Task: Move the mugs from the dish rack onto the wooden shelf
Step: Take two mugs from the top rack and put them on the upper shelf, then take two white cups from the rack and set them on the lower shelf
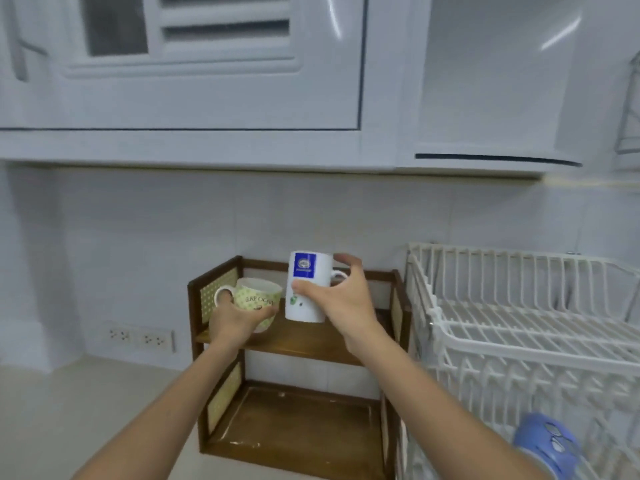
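A small wooden shelf [304,341] with two levels stands on the counter against the wall. My left hand [235,320] grips a green patterned mug [258,299] from below, at the left end of the upper level. My right hand [341,299] holds a tall white mug [308,285] with a blue label, just above the upper level near its middle; its handle points right. The white dish rack [519,323] stands to the right of the shelf. A blue mug [545,445] lies in the rack's lower tier.
White wall cabinets [207,98] hang overhead. A double power outlet [140,338] sits on the wall left of the shelf. Pale countertop [69,410] stretches to the left. The shelf's lower level [298,420] holds nothing.
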Action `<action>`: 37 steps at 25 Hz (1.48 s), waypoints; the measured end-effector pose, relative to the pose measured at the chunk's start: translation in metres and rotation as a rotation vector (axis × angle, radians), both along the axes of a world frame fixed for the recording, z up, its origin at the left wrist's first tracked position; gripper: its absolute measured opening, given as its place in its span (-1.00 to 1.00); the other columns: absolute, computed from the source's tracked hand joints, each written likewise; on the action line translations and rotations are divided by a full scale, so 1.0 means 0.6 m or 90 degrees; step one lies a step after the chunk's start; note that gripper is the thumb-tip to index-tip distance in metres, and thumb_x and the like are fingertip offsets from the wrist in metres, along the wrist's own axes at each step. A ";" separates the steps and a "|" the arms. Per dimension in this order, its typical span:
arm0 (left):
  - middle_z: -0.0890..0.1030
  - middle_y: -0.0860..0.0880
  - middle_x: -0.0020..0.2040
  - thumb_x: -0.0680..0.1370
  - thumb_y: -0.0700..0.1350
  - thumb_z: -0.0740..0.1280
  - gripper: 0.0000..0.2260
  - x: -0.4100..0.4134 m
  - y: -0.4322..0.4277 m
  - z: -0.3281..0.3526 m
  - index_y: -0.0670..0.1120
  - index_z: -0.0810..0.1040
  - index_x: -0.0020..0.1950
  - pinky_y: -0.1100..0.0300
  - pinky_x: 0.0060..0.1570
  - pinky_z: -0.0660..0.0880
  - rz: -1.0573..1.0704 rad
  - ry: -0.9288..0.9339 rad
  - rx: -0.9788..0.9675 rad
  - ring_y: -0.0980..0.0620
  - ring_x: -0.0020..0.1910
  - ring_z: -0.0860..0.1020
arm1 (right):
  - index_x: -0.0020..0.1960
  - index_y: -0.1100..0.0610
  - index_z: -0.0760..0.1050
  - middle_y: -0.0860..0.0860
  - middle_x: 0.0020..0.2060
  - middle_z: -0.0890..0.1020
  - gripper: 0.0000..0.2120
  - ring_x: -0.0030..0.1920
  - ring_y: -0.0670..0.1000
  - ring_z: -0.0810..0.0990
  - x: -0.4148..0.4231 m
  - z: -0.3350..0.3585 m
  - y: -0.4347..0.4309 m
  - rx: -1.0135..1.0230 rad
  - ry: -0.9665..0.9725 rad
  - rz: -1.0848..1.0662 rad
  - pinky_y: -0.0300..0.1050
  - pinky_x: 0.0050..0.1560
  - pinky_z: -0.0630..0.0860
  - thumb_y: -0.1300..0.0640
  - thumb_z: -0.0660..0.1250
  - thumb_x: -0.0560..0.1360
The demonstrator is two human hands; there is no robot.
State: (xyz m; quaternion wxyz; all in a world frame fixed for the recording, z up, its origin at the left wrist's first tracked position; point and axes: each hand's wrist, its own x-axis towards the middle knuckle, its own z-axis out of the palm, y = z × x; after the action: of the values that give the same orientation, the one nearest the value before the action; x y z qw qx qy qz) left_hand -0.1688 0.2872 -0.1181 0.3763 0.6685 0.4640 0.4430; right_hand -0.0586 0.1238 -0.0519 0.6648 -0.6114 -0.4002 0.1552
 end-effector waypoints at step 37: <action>0.55 0.05 0.09 0.52 -0.18 0.27 -0.83 -0.016 -0.358 -0.189 -0.05 0.58 0.07 0.35 0.14 0.40 -0.492 -0.021 0.416 0.19 0.14 0.49 | 0.16 0.08 0.54 -0.04 0.04 0.67 -0.72 0.03 -0.09 0.62 0.022 -0.272 -0.353 -0.231 -0.464 -0.135 -0.09 -0.01 0.60 0.16 0.31 0.45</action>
State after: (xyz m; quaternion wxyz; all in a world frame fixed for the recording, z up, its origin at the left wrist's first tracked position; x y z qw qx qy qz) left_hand -0.1785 0.0727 -0.2318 0.2910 0.8670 0.0137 0.4044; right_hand -0.0452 -0.0880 -0.2148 0.3740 -0.7711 -0.5101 -0.0724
